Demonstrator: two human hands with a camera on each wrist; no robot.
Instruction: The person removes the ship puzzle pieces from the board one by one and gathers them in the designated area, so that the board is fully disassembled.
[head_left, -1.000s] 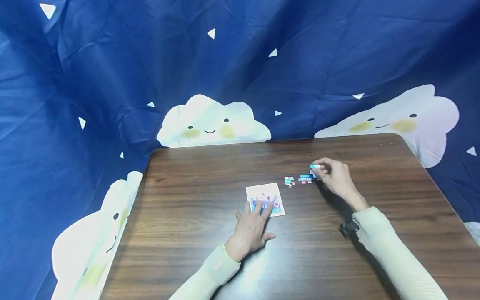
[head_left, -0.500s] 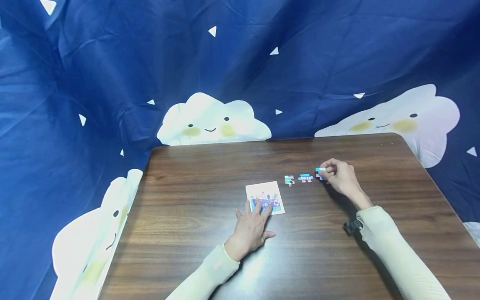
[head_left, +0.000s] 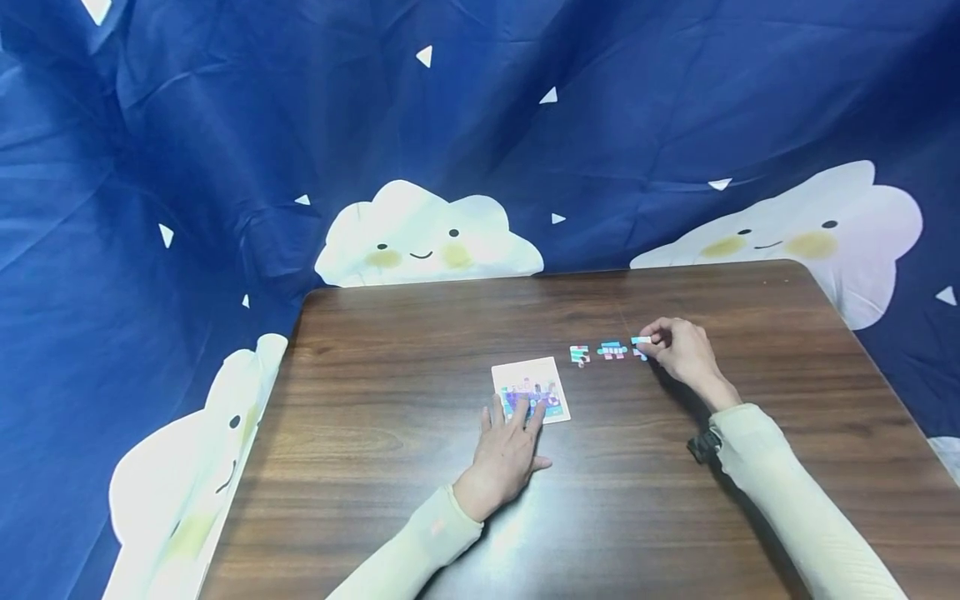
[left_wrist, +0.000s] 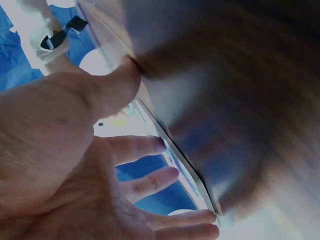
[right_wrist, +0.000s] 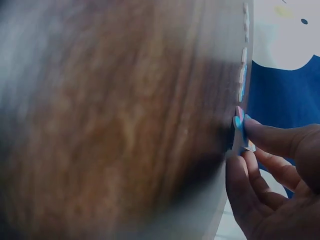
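Note:
My left hand point(head_left: 502, 458) lies spread with its straight fingertips on the lower part of a white square puzzle board point(head_left: 527, 371) printed with a colourful picture. In the left wrist view the fingertips meet the edge of that thin board. Farther right, my right hand point(head_left: 684, 354) pinches a small blue, white and pink jigsaw piece point(head_left: 640, 340) between thumb and fingers. The right wrist view has the piece point(right_wrist: 239, 119) tilted close over the table. Left of it lie a blue and pink jigsaw piece point(head_left: 612, 351) and a teal and white one point(head_left: 579, 355).
The brown wooden table point(head_left: 375, 500) extends around both hands. Behind it hangs a blue curtain point(head_left: 480, 108) with white clouds and triangles. A dark device point(head_left: 703, 447) is strapped at the right wrist.
My right hand has shifted slightly right with the jigsaw piece and lowered it, uncovering the middle piece. The left hand stays on the board, its fingers a little closer together.

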